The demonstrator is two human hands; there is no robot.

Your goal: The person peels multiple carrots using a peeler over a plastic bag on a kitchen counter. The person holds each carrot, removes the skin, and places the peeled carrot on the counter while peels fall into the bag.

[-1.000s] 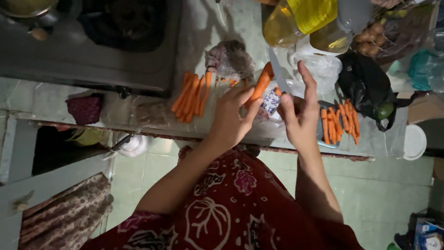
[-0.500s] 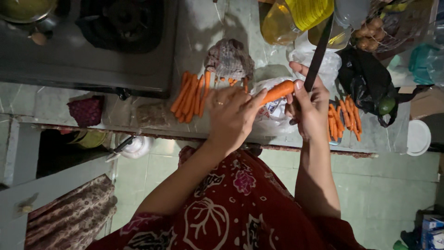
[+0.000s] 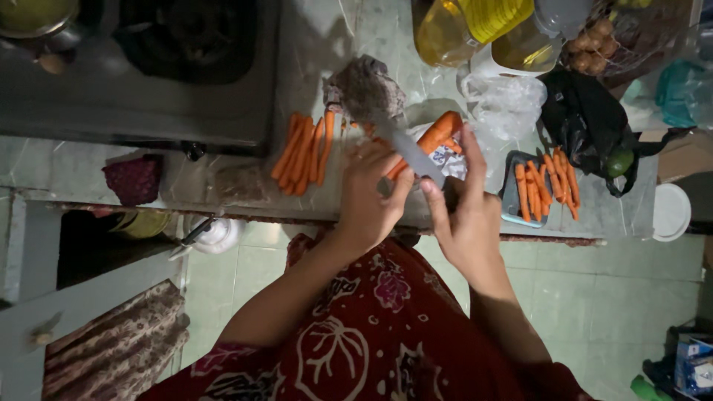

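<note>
Fingers (image 3: 386,194) of left hand (image 3: 371,200) now clamp carrot (image 3: 434,135) low over bench (image 3: 245,182); right hand (image 3: 464,215) grips knife (image 3: 412,152), blade swung down across it since half a second ago. Cut looks underway.

Grey stone table (image 3: 371,30): stove (image 3: 148,74), carrot pile (image 3: 303,152), tray (image 3: 512,194) of carrot sticks, black bag (image 3: 587,122), oil bottles (image 3: 475,26), white lid (image 3: 672,212).
</note>
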